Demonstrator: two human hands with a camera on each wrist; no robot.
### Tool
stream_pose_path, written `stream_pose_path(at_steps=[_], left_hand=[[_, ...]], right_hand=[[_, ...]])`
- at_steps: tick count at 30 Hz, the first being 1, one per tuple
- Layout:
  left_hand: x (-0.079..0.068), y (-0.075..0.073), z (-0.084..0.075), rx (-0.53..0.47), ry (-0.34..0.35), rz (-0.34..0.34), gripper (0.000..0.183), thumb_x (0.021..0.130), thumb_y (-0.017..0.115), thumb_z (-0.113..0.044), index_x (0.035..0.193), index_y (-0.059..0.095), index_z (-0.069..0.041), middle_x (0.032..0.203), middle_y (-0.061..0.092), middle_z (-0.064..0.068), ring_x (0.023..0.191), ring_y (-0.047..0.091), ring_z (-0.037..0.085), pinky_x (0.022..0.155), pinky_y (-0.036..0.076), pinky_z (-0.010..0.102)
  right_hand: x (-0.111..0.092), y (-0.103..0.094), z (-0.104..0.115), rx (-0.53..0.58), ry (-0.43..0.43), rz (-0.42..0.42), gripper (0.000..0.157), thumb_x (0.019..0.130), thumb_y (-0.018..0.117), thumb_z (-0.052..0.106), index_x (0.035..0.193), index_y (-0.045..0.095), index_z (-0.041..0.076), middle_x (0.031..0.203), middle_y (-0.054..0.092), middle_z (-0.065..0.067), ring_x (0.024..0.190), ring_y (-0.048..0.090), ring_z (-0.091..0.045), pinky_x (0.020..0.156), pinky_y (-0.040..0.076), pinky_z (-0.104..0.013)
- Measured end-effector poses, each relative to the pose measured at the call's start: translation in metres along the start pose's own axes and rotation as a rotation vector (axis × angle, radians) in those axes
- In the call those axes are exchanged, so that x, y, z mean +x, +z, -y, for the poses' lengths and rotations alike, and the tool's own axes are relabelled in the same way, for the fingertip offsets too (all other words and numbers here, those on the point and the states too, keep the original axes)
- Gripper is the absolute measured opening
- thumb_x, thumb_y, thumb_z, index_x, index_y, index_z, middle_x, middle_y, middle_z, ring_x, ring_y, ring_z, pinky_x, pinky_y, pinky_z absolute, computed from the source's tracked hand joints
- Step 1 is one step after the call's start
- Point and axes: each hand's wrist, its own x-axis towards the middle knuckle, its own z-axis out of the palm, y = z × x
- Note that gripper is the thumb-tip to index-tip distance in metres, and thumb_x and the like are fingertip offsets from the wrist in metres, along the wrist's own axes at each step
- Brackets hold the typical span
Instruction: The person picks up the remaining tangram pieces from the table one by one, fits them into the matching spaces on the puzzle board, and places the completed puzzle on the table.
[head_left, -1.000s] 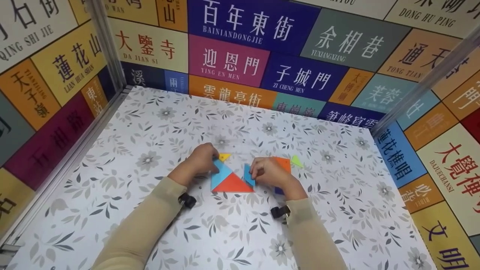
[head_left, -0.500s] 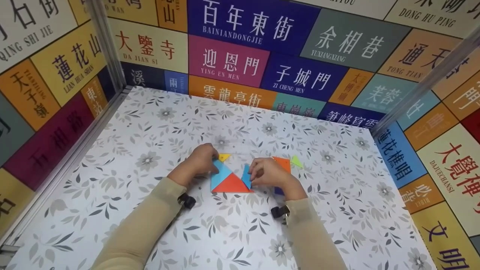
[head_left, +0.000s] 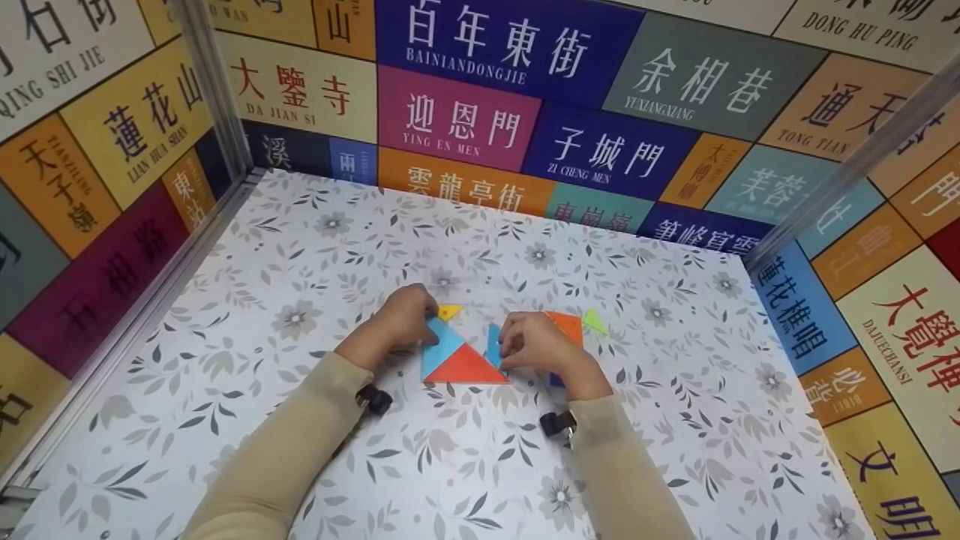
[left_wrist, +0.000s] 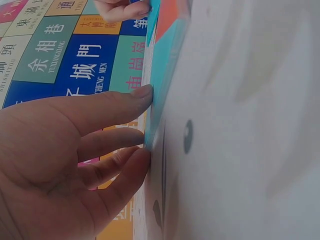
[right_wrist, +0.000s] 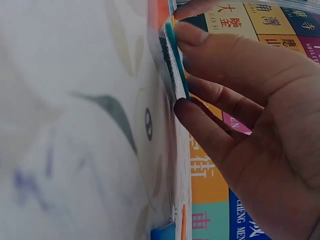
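Observation:
My left hand (head_left: pixel 405 315) rests its thumb and fingertips on a light blue tangram piece (head_left: pixel 444 339) lying flat on the table. Along that piece's lower right side lies a red triangle (head_left: pixel 466 367), and a small yellow triangle (head_left: pixel 450 311) shows just past the left fingertips. Between thumb and fingers my right hand (head_left: pixel 544 343) pinches a small blue tangram piece (head_left: pixel 493 345). In the right wrist view this blue piece (right_wrist: pixel 176 57) stands tilted on its edge, close to the red triangle's right corner. Its full shape is hidden by the fingers.
Behind the right hand lie an orange piece (head_left: pixel 568 325) and a dark blue piece (head_left: pixel 556 380), both partly covered. A small green triangle (head_left: pixel 595 322) lies farther right. Walls of coloured signs (head_left: pixel 457 124) border the floral-patterned table (head_left: pixel 300 247).
The blue piece in my right hand tipped left over the red triangle's corner half a second ago, then moved slightly back right and away. My left hand stays on the light blue piece.

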Motion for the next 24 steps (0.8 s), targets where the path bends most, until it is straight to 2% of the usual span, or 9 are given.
stream_pose_path(at_steps=[4, 11, 17, 24], left_hand=[[0.0006, 0.0007, 0.0014, -0.008, 0.008, -0.001, 0.050, 0.073, 0.094, -0.012, 0.118, 0.076, 0.000, 0.115, 0.066, 0.009, 0.110, 0.063, 0.028, 0.106, 0.053, 0.042], [0.0018, 0.0022, 0.0058, 0.023, 0.084, -0.030, 0.048, 0.073, 0.094, -0.013, 0.116, 0.078, 0.002, 0.114, 0.068, 0.013, 0.107, 0.064, 0.030, 0.101, 0.055, 0.043], [0.0034, 0.0016, 0.0049, 0.012, 0.057, -0.018, 0.049, 0.073, 0.095, -0.014, 0.116, 0.078, 0.001, 0.114, 0.067, 0.012, 0.109, 0.063, 0.030, 0.104, 0.053, 0.043], [0.0018, 0.0024, 0.0044, 0.002, 0.017, -0.004, 0.050, 0.073, 0.095, -0.013, 0.118, 0.077, 0.001, 0.115, 0.067, 0.010, 0.111, 0.063, 0.030, 0.106, 0.053, 0.043]], right_hand=[[0.0011, 0.0007, 0.0000, -0.035, 0.004, 0.022, 0.012, 0.076, 0.090, 0.004, 0.077, 0.082, 0.012, 0.102, 0.075, -0.001, 0.093, 0.069, -0.018, 0.084, 0.061, -0.033], [0.0024, -0.0017, 0.0003, -0.049, 0.029, 0.046, 0.012, 0.077, 0.088, 0.003, 0.086, 0.085, 0.012, 0.112, 0.076, -0.004, 0.100, 0.071, -0.021, 0.091, 0.062, -0.037], [0.0024, -0.0030, 0.0026, -0.029, 0.085, 0.070, 0.013, 0.080, 0.088, 0.004, 0.088, 0.086, 0.014, 0.124, 0.074, -0.004, 0.111, 0.069, -0.025, 0.098, 0.060, -0.043], [0.0009, 0.0011, 0.0020, 0.008, 0.121, 0.071, 0.015, 0.081, 0.087, 0.002, 0.084, 0.086, 0.017, 0.120, 0.074, -0.002, 0.115, 0.068, -0.025, 0.103, 0.059, -0.044]])
